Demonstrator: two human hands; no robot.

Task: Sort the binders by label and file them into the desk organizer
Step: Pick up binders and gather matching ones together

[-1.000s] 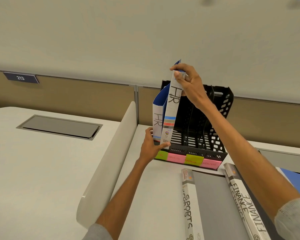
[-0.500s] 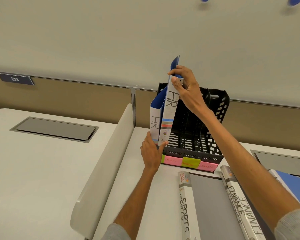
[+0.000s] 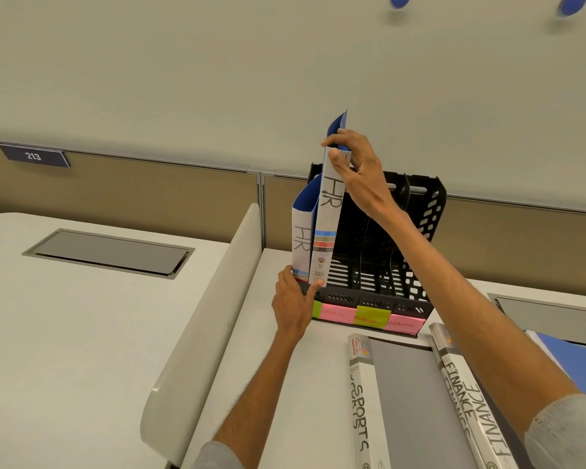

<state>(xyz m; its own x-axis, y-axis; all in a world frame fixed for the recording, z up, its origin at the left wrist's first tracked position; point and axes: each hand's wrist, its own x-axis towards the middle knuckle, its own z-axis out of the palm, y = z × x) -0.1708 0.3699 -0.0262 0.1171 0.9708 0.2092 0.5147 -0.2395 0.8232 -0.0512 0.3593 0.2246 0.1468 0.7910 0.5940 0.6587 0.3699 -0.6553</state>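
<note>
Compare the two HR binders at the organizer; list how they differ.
The right white-spined HR binder stands higher, its top pinched by the right hand; the left white-spined HR binder sits lower, top ungripped. The right binder shows a logo below its stripes; the left binder's stripes meet the black perforated plastic organizer's lip. Both are blue-covered and upright.

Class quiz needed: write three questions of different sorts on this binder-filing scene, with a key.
1. True or false: the right hand grips the top of an HR binder upright at the desk organizer's left end.
2. Which binder lies flat on the desk? A) SPORTS binder B) ADMIN C) LEGAL
3. Fill in: the yellow sticky note between the SPORTS note and ADMIN note reads ____.
Key: 1 true; 2 A; 3 FINANCE.
</note>
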